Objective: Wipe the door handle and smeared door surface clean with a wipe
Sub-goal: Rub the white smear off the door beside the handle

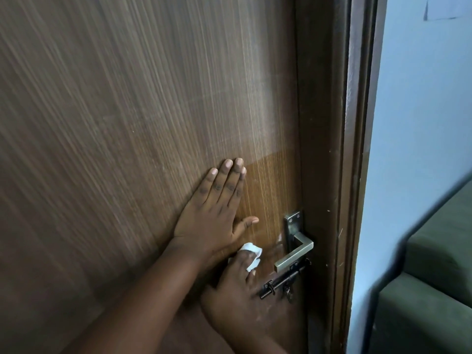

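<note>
The brown wood-grain door (132, 118) fills most of the view. Its metal lever handle (296, 254) sits at the lower right, with a pale smear just left of its plate. My left hand (214, 213) lies flat on the door, fingers together and pointing up, left of the handle. Below it, my right hand (237, 290) presses a small crumpled white wipe (251, 252) against the door, a short way left of the handle. Part of the wipe is hidden under my fingers.
A dark sliding bolt latch (283, 281) is mounted just under the handle. The dark door frame (339, 149) runs down the right side, with a pale blue wall (419, 111) beyond it. A dark green upholstered seat (434, 290) stands at the lower right.
</note>
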Action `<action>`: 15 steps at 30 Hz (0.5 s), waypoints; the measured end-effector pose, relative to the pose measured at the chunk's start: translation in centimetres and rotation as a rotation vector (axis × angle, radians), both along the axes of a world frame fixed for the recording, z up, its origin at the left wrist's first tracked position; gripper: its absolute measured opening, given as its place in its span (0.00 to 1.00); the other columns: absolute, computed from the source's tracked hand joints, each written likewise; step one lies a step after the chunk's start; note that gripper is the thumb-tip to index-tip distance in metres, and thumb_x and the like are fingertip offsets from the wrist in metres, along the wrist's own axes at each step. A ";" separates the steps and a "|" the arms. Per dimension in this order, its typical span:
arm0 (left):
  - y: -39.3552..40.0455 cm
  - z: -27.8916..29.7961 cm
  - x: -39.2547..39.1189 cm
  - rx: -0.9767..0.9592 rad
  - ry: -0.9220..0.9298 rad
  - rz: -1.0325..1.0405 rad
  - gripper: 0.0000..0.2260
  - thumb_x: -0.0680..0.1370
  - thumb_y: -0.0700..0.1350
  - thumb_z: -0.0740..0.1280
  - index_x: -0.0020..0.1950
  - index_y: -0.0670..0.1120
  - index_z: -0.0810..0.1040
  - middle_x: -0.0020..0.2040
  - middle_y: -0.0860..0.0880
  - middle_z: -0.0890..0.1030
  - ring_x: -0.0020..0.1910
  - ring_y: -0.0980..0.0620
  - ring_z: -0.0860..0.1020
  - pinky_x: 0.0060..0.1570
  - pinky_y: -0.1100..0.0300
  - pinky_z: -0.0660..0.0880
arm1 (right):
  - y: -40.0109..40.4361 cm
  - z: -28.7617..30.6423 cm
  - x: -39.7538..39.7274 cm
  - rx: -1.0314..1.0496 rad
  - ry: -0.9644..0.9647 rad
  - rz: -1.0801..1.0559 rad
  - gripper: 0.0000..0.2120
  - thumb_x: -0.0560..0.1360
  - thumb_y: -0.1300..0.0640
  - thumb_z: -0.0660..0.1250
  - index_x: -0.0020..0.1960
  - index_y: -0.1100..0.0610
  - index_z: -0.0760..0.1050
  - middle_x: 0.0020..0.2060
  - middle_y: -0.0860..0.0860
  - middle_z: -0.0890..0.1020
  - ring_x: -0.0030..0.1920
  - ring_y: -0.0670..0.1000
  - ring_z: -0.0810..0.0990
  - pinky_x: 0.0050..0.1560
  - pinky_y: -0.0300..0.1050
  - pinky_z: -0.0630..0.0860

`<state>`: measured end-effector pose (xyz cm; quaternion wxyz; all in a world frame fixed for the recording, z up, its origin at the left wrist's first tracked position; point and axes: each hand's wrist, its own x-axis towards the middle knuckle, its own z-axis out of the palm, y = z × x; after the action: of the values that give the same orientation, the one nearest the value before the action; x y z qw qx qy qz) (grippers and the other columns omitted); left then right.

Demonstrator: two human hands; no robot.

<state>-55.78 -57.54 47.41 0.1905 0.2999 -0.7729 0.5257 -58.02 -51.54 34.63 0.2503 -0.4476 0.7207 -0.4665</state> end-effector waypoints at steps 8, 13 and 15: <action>-0.4 -0.3 -0.1 -0.022 0.013 -0.020 0.40 0.79 0.68 0.43 0.78 0.37 0.53 0.78 0.40 0.54 0.77 0.43 0.53 0.75 0.49 0.52 | -0.8 -5.1 -3.9 -0.225 -0.122 -0.150 0.49 0.67 0.28 0.56 0.74 0.45 0.30 0.76 0.51 0.54 0.73 0.53 0.54 0.70 0.54 0.57; -0.6 -0.5 -0.2 -0.039 0.020 -0.006 0.41 0.79 0.68 0.44 0.78 0.37 0.52 0.79 0.40 0.52 0.78 0.44 0.50 0.76 0.49 0.47 | -2.1 -4.3 -5.1 -0.247 -0.061 -0.138 0.56 0.60 0.18 0.52 0.73 0.44 0.28 0.77 0.54 0.48 0.74 0.55 0.55 0.71 0.57 0.59; -0.6 -0.4 -0.2 -0.046 0.018 0.003 0.40 0.79 0.68 0.43 0.78 0.37 0.51 0.79 0.40 0.51 0.78 0.44 0.49 0.75 0.49 0.45 | -2.8 -3.5 -5.9 -0.354 0.012 -0.075 0.54 0.62 0.20 0.56 0.70 0.40 0.25 0.76 0.50 0.38 0.76 0.51 0.44 0.73 0.57 0.55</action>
<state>-56.01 -58.16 46.97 0.2034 0.3014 -0.7583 0.5410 -63.96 -54.37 31.13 0.1453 -0.4602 0.6450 -0.5925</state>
